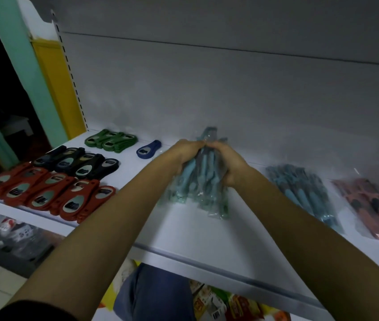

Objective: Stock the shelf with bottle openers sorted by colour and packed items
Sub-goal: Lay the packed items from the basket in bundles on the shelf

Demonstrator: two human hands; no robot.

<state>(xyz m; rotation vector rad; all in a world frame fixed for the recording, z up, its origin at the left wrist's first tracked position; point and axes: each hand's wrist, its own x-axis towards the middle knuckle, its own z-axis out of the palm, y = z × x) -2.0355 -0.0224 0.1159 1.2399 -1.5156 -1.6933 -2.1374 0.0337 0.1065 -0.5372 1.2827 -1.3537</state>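
Note:
Both hands grip one bundle of teal packed items (201, 181) in clear plastic, tilted up on the white shelf (207, 232). My left hand (187, 151) holds its left side, my right hand (229, 161) its right side. On the shelf's left lie red bottle openers (49, 193) at the front, black bottle openers (77, 163) behind them, green bottle openers (111, 140) at the back, and a single blue bottle opener (148, 149). To the right lie a blue packed bundle (304, 193) and a pink packed bundle (373, 207).
The grey back panel (230, 89) rises right behind the bundle. A yellow and teal upright (54, 84) bounds the shelf on the left. Packaged goods (225, 302) lie on a lower shelf beneath the front edge, and wrapped stock (5, 232) sits at lower left.

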